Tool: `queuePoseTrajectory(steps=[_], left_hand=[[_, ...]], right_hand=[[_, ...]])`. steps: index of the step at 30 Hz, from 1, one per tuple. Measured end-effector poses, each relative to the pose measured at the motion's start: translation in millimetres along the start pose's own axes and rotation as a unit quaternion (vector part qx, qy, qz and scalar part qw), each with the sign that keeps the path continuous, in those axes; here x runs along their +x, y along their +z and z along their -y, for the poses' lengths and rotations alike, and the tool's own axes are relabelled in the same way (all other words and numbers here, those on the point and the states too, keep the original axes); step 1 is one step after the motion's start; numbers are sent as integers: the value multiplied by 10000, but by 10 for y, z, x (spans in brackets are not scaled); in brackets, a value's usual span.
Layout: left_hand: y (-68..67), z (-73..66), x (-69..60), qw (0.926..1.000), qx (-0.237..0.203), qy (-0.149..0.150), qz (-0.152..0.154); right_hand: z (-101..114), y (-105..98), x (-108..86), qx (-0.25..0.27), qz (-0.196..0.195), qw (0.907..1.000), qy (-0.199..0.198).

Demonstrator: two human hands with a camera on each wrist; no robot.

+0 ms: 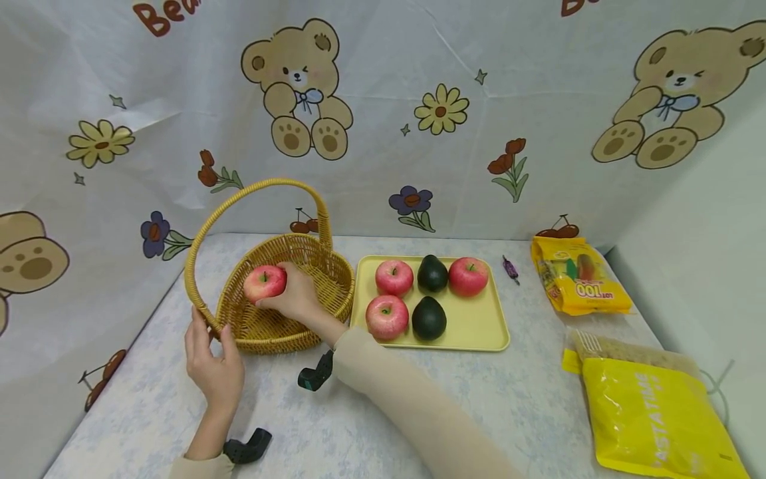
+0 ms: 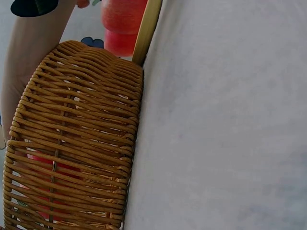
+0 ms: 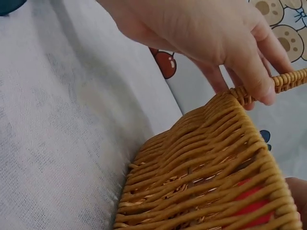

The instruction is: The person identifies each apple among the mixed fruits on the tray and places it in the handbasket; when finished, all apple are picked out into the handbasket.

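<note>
My right hand (image 1: 296, 293) holds a red apple (image 1: 264, 283) inside the wicker basket (image 1: 278, 344), towards its left side. My left hand (image 1: 214, 362) grips the basket at the front left, where the arched handle (image 1: 193, 266) meets the rim. In the right wrist view, the left thumb and fingers (image 3: 259, 79) close round the foot of the handle. Through the weave in the left wrist view, red of an apple (image 2: 53, 167) shows. The apple's underside is hidden, so I cannot tell if it touches the basket floor.
Right of the basket, a yellow tray (image 1: 473, 326) bears three apples and two avocados (image 1: 429, 319). Further right lie a small purple wrapped item (image 1: 510, 269), a yellow packet (image 1: 577, 278) and a yellow pasta bag (image 1: 658, 412). A bear-print cloth (image 1: 371, 120) hangs behind.
</note>
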State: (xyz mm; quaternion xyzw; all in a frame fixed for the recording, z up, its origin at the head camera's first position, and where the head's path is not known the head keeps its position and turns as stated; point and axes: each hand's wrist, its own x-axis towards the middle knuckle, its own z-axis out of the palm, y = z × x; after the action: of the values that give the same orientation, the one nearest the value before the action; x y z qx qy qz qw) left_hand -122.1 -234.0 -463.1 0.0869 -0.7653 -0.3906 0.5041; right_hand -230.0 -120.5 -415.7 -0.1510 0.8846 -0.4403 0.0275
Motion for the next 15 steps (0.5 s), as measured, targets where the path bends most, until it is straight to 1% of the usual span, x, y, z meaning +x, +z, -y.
queuePoseTrajectory(steps=[8,15], left_hand=[[11,-24,2,10000,57,45,-6],[14,-18,-2,9999,65,79,-66]], right_hand=[[3,61,44,-201,75,9997,119],[-32,105,60,-266,295,9988,271]])
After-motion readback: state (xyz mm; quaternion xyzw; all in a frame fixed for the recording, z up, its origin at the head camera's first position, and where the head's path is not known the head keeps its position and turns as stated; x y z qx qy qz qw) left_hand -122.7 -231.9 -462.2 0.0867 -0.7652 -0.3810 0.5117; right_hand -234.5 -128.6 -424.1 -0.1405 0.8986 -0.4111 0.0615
